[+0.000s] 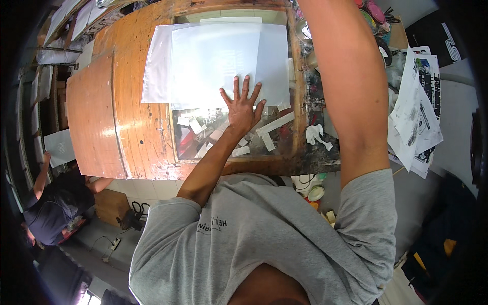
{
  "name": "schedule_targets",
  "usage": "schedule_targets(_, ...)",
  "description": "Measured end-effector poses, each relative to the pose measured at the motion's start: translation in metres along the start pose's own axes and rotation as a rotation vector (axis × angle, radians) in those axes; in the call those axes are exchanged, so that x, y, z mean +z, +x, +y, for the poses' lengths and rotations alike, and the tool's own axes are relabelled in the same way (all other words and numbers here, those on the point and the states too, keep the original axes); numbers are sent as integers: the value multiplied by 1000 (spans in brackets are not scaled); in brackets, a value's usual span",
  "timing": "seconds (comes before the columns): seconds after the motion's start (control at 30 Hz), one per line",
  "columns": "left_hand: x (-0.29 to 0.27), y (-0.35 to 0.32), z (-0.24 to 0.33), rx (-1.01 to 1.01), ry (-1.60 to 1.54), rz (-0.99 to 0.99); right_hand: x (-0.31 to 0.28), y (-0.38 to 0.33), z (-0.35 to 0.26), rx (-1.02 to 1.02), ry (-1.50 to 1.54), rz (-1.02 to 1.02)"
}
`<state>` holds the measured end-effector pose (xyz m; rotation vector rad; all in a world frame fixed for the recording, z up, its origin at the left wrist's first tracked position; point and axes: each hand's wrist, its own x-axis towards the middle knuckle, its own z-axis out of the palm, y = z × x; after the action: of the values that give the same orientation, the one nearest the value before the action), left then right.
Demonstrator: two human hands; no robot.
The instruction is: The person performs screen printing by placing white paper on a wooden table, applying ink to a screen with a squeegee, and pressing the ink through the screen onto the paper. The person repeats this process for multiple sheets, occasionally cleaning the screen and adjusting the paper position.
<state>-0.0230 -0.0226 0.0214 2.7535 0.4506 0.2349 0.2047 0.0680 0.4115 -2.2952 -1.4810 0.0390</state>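
My left hand (242,108) lies open, fingers spread, on the lower edge of a translucent white sheet (213,61). More clear plastic sheets (156,66) lie with it, one sticking out to the left. They rest on a glass pane (213,122) set in a wooden table. Under the glass, white strips and scraps (274,124) show through. My right arm (356,91) stretches away past the top edge, and its hand is out of view.
The wooden tabletop (137,127) extends left. A crumpled white tissue (318,136) lies on the dark right border. Printed papers (414,112) hang at the right. At far left, another person (61,203) holds a pale sheet (60,147) beside loaded shelves (46,91).
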Motion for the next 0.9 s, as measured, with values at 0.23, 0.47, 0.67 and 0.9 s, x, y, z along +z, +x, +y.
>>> schedule_targets(0.23, 3, -11, -1, -13, -17, 37, 0, -18, -30, 236, -15, -45)
schedule_targets(0.47, 4, -16, 0, -37, -8, 51, 10, -15, -35, 242, -56, -16)
schedule_targets(0.67, -33, -12, 1, -54, -321, 111, 10, -19, -15, 142, -51, 22)
schedule_targets(0.9, -183, -33, -1, -510, -1809, 448, 155, -158, -31, -5, -118, 44)
